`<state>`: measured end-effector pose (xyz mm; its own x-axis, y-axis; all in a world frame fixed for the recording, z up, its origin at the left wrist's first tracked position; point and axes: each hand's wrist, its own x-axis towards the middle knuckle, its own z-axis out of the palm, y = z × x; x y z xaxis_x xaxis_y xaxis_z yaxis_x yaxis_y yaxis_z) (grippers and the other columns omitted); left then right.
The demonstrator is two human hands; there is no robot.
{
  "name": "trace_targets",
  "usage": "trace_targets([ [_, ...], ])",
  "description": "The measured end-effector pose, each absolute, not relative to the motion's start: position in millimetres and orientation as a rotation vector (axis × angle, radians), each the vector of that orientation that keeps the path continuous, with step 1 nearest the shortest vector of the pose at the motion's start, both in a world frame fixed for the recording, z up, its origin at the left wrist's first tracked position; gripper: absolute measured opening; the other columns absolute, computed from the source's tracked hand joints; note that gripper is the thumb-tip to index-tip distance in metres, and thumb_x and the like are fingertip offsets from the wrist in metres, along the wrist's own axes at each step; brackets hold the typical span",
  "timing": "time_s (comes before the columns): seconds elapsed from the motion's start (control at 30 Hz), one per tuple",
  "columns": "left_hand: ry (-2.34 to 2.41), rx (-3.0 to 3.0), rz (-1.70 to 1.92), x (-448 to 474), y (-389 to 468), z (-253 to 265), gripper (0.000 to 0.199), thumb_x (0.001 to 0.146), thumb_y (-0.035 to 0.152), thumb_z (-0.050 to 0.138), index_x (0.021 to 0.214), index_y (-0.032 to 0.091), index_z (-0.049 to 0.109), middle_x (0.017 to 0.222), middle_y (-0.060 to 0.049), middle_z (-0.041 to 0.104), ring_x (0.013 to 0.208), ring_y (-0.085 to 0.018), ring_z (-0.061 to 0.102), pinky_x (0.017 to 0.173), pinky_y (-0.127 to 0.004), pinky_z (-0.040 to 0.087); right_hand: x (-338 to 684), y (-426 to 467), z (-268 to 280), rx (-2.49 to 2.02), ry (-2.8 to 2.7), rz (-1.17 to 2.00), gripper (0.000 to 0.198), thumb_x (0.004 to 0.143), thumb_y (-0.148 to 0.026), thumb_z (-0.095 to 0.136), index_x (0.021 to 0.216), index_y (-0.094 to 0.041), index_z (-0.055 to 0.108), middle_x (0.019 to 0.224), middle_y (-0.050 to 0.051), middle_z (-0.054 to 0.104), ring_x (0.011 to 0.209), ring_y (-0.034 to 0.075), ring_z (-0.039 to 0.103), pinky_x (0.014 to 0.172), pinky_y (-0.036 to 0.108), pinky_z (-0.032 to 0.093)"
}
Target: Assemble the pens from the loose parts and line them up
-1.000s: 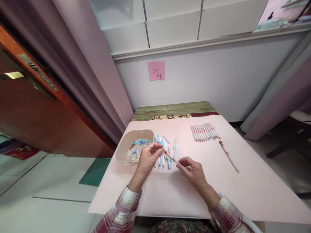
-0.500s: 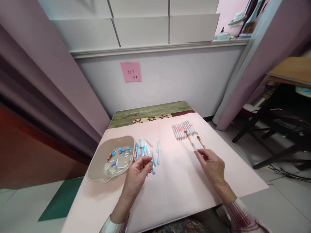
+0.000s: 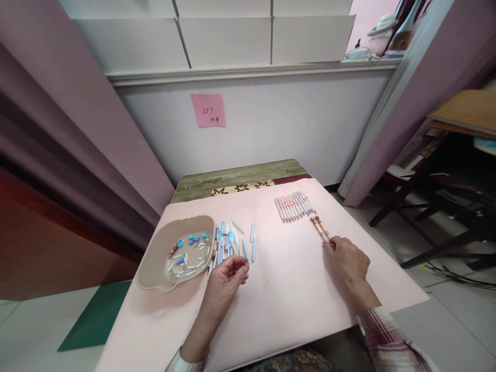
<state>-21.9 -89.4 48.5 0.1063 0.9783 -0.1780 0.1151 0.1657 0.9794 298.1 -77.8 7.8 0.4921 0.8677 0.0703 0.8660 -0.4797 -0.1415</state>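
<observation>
My right hand [image 3: 347, 261] pinches the near end of a brown-and-cream pen [image 3: 318, 227], laid alongside a second pen of the same kind [image 3: 322, 225] on the pink tabletop [image 3: 282, 289]. Beyond them lies a tight row of pale pens with reddish markings [image 3: 290, 206]. My left hand [image 3: 228, 276] hovers just in front of a loose pile of blue, white and brown pen parts [image 3: 225, 240]. Its fingers are curled in toward the thumb, and nothing shows between them. Several light-blue barrels [image 3: 253, 249] lie just right of the pile.
A beige basin [image 3: 151, 258] at the left holds small white, blue and brown pieces. Behind the table, a pink note [image 3: 208, 110] is stuck on the white wall. Curtains [image 3: 127, 119] hang on both sides, and a dark-framed wooden stand [image 3: 465, 113] is at the right.
My right hand has brought its pen down and right, so it now lies beside the other brown pen. My left hand has shifted slightly toward me, staying curled.
</observation>
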Motion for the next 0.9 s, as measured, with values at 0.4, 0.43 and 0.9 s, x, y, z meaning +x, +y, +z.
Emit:
trace_targets([
  [0.4,1.296,1.219,0.882,-14.4,-102.9,38.7,0.024,0.074,0.035,0.067,0.089,0.015,0.066,0.073,-0.003,0.064,0.064,-0.014,0.059,0.059,-0.025,0.047,290.1,-86.4,18.2,-2.356,-1.499,-0.081,0.032,0.084,-0.051,0.056,0.090,-0.025,0.072,0.090,0.007,0.070,0.065,0.021,0.061,0.052,0.029,0.035],
  [0.43,1.306,1.234,0.857,-12.7,-106.2,36.3,0.021,0.074,0.033,0.066,0.086,0.015,0.066,0.070,-0.002,0.063,0.062,-0.014,0.057,0.058,-0.025,0.046,283.3,-87.2,23.5,-2.295,-1.514,-0.065,0.030,0.082,-0.052,0.057,0.087,-0.026,0.072,0.086,0.006,0.071,0.063,0.020,0.061,0.051,0.028,0.035],
  [0.9,1.767,1.792,0.708,-28.7,-93.9,34.6,0.009,0.082,0.025,0.055,0.078,0.020,0.062,0.074,-0.003,0.066,0.067,-0.017,0.059,0.063,-0.026,0.039,164.3,-67.0,53.1,-1.505,-2.164,0.395,0.006,0.075,-0.033,0.070,0.075,-0.027,0.069,0.058,-0.002,0.067,0.051,0.016,0.059,0.050,0.027,0.031],
])
